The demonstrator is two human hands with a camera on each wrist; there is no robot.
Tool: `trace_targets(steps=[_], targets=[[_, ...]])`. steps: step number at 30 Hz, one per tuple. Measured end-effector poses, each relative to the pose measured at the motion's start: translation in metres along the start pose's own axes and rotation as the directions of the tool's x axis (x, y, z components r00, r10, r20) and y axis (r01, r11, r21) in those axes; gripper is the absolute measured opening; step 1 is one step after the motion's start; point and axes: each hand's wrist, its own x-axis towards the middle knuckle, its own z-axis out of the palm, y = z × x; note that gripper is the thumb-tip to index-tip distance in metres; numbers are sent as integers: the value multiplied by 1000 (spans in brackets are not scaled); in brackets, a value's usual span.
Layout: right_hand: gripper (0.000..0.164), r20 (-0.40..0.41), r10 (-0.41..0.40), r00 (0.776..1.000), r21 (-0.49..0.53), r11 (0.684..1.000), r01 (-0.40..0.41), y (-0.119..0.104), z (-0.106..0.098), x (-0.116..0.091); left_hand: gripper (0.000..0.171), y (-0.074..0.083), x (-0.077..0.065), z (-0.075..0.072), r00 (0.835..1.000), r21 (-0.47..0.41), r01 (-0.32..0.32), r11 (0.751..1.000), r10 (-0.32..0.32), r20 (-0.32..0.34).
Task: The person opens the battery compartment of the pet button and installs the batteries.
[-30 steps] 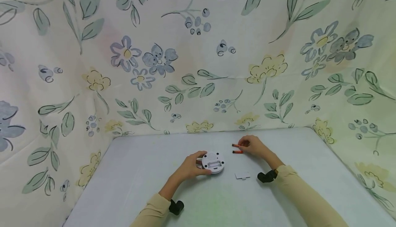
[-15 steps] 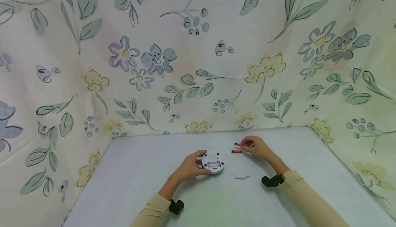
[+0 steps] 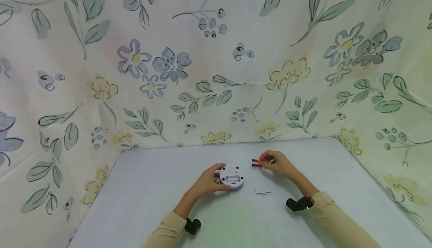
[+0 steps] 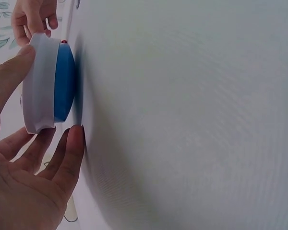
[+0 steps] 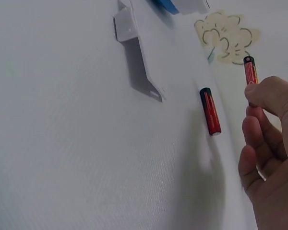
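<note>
My left hand (image 3: 209, 182) grips the side of a round white device (image 3: 231, 171), which lies with its battery compartment (image 3: 232, 179) facing up. In the left wrist view its underside is blue (image 4: 65, 88), with the thumb on one edge of the white rim (image 4: 41, 86) and fingers against the opposite edge. My right hand (image 3: 278, 164) pinches a small red battery (image 5: 250, 72) with a dark end between thumb and fingers. A second red battery (image 5: 210, 112) lies on the table beside it. In the right wrist view the held battery appears apart from the lying one.
A thin white battery cover (image 3: 262, 190) with a tab lies on the white table (image 3: 162, 188), right of the device and nearer to me. Behind the table's far edge hangs a floral cloth (image 3: 202, 60). Black cameras (image 3: 299, 204) sit on both wrists.
The right hand first shifted slightly right with its battery tilting, then came back closer to the lying battery, its wrist swinging outward and nearer. The left hand and device stay put.
</note>
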Motion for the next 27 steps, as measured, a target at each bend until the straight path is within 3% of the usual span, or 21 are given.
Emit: trace_targets(steps=[9,14,21,27], targets=[[10,21,-64,998,45,997,63,-8,12,-1,86,1,1,3,1000,29,12,1000,-12,-11],[12,44,-59,997,42,997,57,-15,22,-1,86,0,1,3,1000,32,-3,999,4,-16],[10,110,-78,991,69,995,70,-61,27,-4,85,-1,1,4,1000,38,3,999,-2,-25],[12,130,-130,983,108,987,116,-47,42,-1,84,0,1,4,1000,40,0,999,1,-23]])
